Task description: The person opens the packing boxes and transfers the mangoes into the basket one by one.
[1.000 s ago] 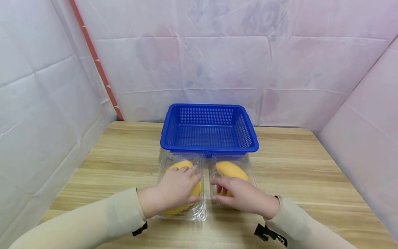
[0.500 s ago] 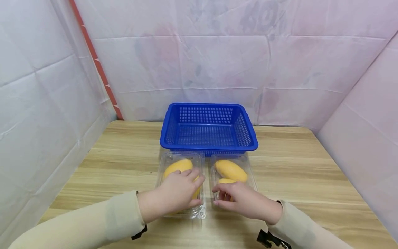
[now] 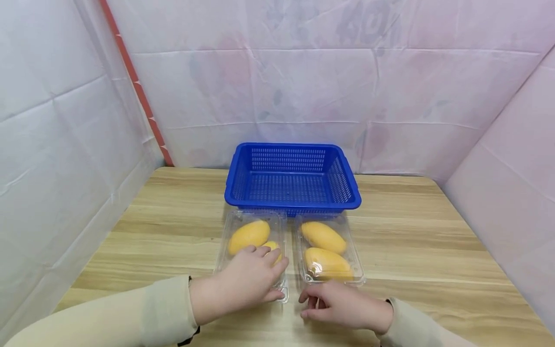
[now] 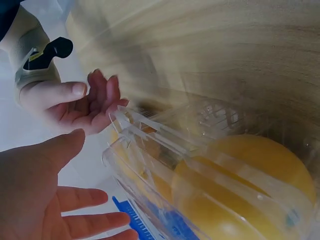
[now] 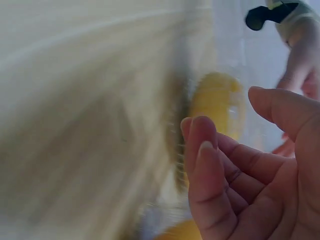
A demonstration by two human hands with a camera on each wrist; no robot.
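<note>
Two clear plastic clamshell boxes lie side by side on the table, the left box (image 3: 283, 236) and the right box (image 3: 354, 255). Two yellow mangoes (image 3: 249, 236) show in the left one, the nearer partly hidden by my left hand (image 3: 247, 279). That hand is above the box's front part, fingers extended, gripping nothing in the left wrist view. Two more mangoes (image 3: 324, 237) lie in the right box, under its closed lid. Just in front of this box hovers my right hand (image 3: 342, 306), its fingers loosely bent and holding nothing, as the right wrist view also shows.
Right behind the boxes stands a blue perforated plastic basket (image 3: 288, 207) with nothing in it. A wood-grain table (image 3: 403, 226) carries everything. Pale cloth walls (image 3: 303, 86) enclose its back and both sides.
Both hands have drawn back toward the body. The right hand has come off the right box, uncovering its nearer mango; the left hand has slid toward the left box's front. The boxes have hardly moved.
</note>
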